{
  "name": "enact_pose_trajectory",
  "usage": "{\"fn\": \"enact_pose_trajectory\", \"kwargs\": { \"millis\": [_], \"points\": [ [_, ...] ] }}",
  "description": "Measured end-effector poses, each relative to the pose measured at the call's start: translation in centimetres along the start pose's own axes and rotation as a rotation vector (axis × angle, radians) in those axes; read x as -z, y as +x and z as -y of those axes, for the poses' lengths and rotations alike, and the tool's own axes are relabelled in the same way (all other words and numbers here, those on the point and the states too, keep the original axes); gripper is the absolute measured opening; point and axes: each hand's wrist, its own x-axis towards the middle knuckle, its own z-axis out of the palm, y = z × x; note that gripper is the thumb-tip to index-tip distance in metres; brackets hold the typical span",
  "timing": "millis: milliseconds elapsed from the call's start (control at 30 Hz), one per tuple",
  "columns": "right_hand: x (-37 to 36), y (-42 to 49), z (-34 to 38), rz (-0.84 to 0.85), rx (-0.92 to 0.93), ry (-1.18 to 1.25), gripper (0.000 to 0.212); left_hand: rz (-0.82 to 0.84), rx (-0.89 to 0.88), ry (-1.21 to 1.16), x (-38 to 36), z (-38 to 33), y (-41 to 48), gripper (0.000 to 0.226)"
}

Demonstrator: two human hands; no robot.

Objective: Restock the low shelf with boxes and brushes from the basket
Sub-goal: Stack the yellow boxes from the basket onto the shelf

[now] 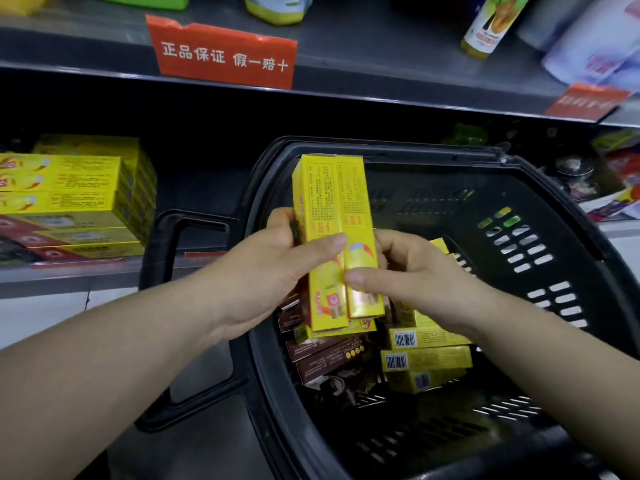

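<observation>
Head view: two bare forearms reach forward from the lower corners and meet over a black basket (554,258).
Left hand (273,268): palm turned inward, fingers wrapped behind the held yellow boxes (329,202), thumb laid across the front of the left one. A firm grip.
Right hand (415,275): reaches in from the right, thumb pressed on the lower front of the right box, fingers curled behind it. A pinch.
Boxes in hand: two seen, long sides touching, near upright with a slight lean to the left, above the basket's left half. More behind them, cannot tell.
Basket: oval tub with slotted walls, in front of the low shelf (52,278); handle (166,271) folded out to the left.
Basket contents: loose yellow boxes (426,355) below the right hand, three barcode ends counted; brown boxes (325,355) below the left hand, at least three. Pile partly hidden.
Low shelf: grey metal, left of the basket, dim under the shelf above.
Shelf stock (69,188): yellow boxes lying flat in a stack, red-faced ones at the bottom; count unclear.
Upper shelf (381,46): grey; two red tags on its front edge, a red sign (225,57) with white characters and a blurred tag (585,102) at right. One bottle (491,26) with a yellow label.
Floor (41,317): pale tiles below the low shelf.
</observation>
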Motion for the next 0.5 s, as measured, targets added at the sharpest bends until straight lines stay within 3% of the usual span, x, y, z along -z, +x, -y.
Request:
{"fn": "enact_pose_trajectory", "kwargs": {
  "millis": [167,233,300,333,400,500],
  "points": [
    [-0.7,0.2,0.5,0.055,0.065,-0.011,0.029,-0.063,-0.009,-0.080,-0.2,-0.3,-0.3,0.070],
    [0.1,0.7,0.0,0.091,-0.005,0.158,0.038,-0.074,0.003,-0.097,-0.1,-0.4,-0.2,0.072],
    [0.7,2.0,-1.9,0.016,-0.094,0.238,0.044,-0.068,0.013,-0.097,0.0,-0.4,-0.1,0.075],
    [0.9,2.9,-3.2,-0.031,-0.151,0.152,0.041,-0.065,0.014,-0.098,0.0,-0.5,-0.1,0.074],
    [0.7,4.4,-6.4,0.005,-0.245,-0.252,0.033,-0.052,0.010,-0.093,0.0,-0.6,-0.1,0.066],
    [-0.3,5.4,-11.7,0.363,-0.403,-0.836,0.059,-0.021,-0.002,-0.077,0.0,-0.7,-0.2,0.047]
  ]
}}
